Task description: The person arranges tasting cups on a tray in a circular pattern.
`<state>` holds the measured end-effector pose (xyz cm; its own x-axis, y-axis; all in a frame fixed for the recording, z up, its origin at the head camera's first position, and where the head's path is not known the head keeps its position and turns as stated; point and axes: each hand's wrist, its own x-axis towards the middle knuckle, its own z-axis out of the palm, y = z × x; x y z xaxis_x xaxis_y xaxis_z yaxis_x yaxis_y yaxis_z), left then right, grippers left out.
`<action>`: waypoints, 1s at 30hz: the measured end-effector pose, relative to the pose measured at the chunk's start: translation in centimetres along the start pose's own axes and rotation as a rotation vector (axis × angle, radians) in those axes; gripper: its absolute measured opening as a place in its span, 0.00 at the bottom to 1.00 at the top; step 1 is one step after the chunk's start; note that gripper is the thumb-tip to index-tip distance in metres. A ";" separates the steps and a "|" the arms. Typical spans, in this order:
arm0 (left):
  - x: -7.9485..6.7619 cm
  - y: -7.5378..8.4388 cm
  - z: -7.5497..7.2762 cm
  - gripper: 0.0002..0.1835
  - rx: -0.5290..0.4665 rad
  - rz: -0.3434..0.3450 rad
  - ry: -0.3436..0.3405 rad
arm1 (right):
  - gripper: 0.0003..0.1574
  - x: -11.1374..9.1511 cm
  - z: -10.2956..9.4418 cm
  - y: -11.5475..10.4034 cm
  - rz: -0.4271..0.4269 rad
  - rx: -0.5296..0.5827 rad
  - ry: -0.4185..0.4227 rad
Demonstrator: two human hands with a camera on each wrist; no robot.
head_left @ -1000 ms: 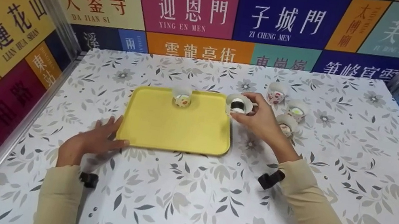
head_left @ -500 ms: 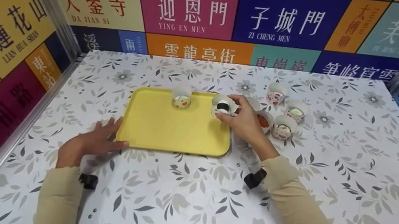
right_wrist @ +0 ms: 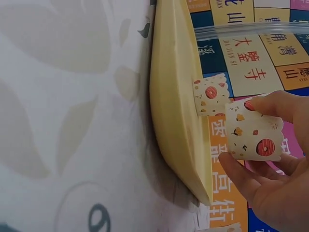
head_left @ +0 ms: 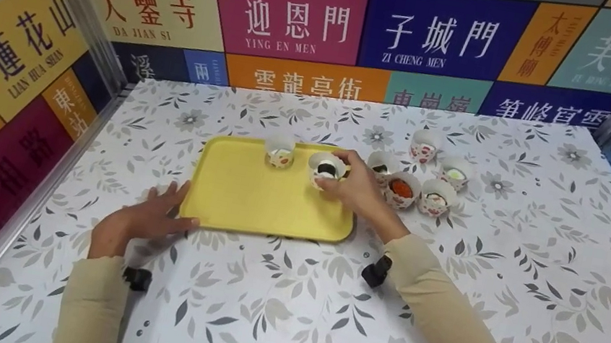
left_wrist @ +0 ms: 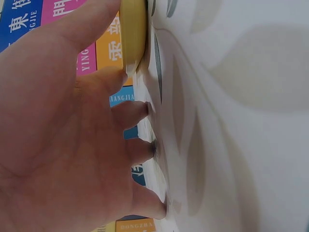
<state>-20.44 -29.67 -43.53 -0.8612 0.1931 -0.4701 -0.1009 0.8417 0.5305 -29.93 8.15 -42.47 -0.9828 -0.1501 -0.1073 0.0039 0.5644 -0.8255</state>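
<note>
The right hand [head_left: 362,186] has a light grip on a paper cup [right_wrist: 253,129], thumb on the near side and fingers on the far side, no wider apart than the cup itself. The cup is upright in it, with a white filling [head_left: 326,170] crossed by a dark band showing at the top. Below the grip lies the right half of the yellow tray [head_left: 256,203]; seen low from the wrist, the cup's base looks clear of it. From where I'm standing, I'd say the setting-down wants to be slow and level — paper sides give easily, so a firmer squeeze would likely dent them. Left of the grip, by the tray's far edge, another cup [head_left: 279,155] stands well apart, so there's room to let the fingers spread without brushing it. The loose cups sit to the right of the grip on the table [head_left: 268,309], the one with the orange filling [head_left: 401,190] quite near the wrist; I'd mind that side when drawing back. Well to the left, the left hand [head_left: 150,216] holds nothing, fingers spread and thumb touching the tray's near corner — a sensible steadying touch, provided it doesn't push.
</note>
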 end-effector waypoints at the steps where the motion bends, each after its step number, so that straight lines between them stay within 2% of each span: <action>1: 0.0 0.0 0.0 0.56 0.000 0.001 0.001 | 0.44 0.1 0.1 0.0 0.000 -0.007 -0.002; 7: 0.0 0.0 0.0 0.56 -0.014 0.003 0.007 | 0.43 0.6 0.8 0.0 -0.015 -0.012 -0.017; 13: 0.1 0.0 0.0 0.56 -0.004 -0.004 0.004 | 0.42 1.3 1.5 -0.3 -0.026 0.031 -0.031; 19: 0.2 0.0 0.1 0.55 0.014 0.030 -0.002 | 0.42 1.7 2.0 -0.8 -0.020 0.050 -0.053; 30: 0.0 0.1 0.0 0.55 0.006 0.025 -0.005 | 0.42 2.6 2.5 -1.1 -0.003 -0.013 -0.072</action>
<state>-20.47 -29.59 -43.51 -0.8608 0.2165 -0.4607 -0.0767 0.8396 0.5378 -31.98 5.11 -43.28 -0.9671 -0.2093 -0.1447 -0.0017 0.5740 -0.8189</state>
